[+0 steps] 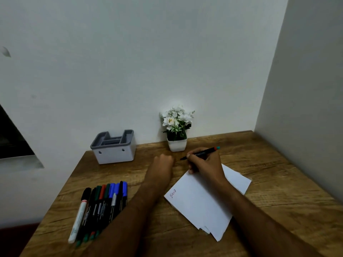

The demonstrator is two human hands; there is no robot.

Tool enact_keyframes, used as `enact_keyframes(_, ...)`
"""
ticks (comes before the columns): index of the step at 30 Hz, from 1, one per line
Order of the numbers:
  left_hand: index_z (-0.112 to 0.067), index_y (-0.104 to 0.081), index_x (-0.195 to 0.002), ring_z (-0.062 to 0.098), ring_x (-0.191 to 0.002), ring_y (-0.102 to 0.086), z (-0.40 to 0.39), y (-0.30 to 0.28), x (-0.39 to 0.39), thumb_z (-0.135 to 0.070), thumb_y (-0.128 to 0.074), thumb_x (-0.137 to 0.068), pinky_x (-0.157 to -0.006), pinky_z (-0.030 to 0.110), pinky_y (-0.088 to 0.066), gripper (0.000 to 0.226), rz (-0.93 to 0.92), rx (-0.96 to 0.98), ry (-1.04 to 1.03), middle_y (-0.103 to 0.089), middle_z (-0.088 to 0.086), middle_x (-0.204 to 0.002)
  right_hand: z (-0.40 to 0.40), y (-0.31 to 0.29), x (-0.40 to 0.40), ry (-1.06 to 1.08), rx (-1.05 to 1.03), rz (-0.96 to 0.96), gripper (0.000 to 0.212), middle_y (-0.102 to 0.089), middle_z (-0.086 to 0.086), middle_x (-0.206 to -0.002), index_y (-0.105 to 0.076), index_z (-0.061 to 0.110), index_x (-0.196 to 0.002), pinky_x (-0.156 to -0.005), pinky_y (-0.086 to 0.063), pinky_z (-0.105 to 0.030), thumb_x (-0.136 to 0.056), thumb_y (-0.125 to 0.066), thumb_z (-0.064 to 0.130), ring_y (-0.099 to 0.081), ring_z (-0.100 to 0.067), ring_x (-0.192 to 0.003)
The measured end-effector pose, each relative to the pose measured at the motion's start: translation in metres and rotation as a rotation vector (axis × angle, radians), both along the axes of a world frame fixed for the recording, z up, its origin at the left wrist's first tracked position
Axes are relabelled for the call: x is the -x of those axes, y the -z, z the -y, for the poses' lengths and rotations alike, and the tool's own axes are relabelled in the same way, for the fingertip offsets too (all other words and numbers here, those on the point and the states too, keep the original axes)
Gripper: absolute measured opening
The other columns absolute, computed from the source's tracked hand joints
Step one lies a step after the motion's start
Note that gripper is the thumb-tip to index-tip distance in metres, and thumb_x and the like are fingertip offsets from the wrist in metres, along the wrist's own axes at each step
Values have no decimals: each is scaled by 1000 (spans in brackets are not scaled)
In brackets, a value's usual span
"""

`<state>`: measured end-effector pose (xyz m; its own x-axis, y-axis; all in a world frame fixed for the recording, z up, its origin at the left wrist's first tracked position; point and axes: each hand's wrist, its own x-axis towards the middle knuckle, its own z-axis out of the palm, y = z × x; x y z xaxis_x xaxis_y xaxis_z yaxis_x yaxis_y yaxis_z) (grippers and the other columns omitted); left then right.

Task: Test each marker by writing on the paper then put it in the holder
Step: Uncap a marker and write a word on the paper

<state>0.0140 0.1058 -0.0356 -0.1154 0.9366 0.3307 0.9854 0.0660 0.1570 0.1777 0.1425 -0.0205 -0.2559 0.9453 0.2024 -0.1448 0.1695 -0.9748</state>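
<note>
A wooden counter [259,191] is set into a corner of white walls, and everything is carried on it. A stack of white paper sheets [202,203] is laid at an angle under and just behind the right hand [206,164]; a short scribble in red ink [173,193] is seen near the corner of the top sheet closest to the left forearm. A white holder with a grey divided insert [113,147] is placed against the wall, well beyond and to the left of the left hand [163,162]. A small white pot of white artificial flowers [176,130] is placed just beyond both hands, against the wall. A row of markers [101,206], with black, green, red and blue caps, is laid side by side to the left of the left forearm, partly covered by it; a white-barrelled marker [78,217] lies at the outer edge of that row.

The right hand is curled round a black marker with a teal end [204,153], which is pinched in a writing grip, its tip pointed left toward the left hand and held past the paper's far edge. The left hand is closed into a loose fist near that tip; whether anything is held in it cannot be told.
</note>
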Motion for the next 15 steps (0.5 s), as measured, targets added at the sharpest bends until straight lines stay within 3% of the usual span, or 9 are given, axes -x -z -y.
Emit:
enact_keyframes(4, -16, -63, -104, 27, -94, -59, 0, -3, 2, -6, -48, -90, -66, 32, -41, 22, -116, 3, -4, -63, 7, -101, -1, 3, -1, -11, 7, -25, 5, -63, -14, -62, -70, -10, -88, -50, -56, -32, -92, -67, -7, -61, -20, -52)
enact_keyframes(7, -22, -68, -97, 18, -77, -61, -4, -6, 4, -16, -52, -87, -61, 27, -41, 19, 32, -191, -55, -68, 1, -87, 0, 2, -3, -21, -13, -38, 6, -64, -14, -62, -72, -8, -90, -51, -56, -30, -93, -67, -6, -62, -21, -54)
enact_keyframes(9, -18, -74, -83, 11, -64, -62, -5, -13, 0, -17, -58, -85, -58, 27, -49, 16, 325, -316, -187, -70, -2, -73, 2, 1, -4, -27, -38, -47, 8, -65, -18, -64, -73, -7, -91, -52, -56, -30, -94, -65, -5, -63, -23, -56)
enact_keyframes(11, -14, -76, -83, 7, -60, -64, 0, -28, -6, -14, -65, -86, -57, 24, -55, 12, 708, -349, -310, -73, 0, -71, 6, -2, -6, -31, -71, -58, 9, -69, -25, -73, -73, -7, -93, -54, -59, -33, -95, -64, -6, -66, -25, -60)
enact_keyframes(15, 4, -67, -87, 22, -68, -71, 10, -48, -15, 9, -62, -87, -58, 28, -61, 8, 1715, -346, -404, -71, 17, -85, 17, -9, -8, -33, -164, -71, 7, -72, -27, -81, -71, -7, -96, -55, -61, -34, -93, -66, -8, -69, -26, -63)
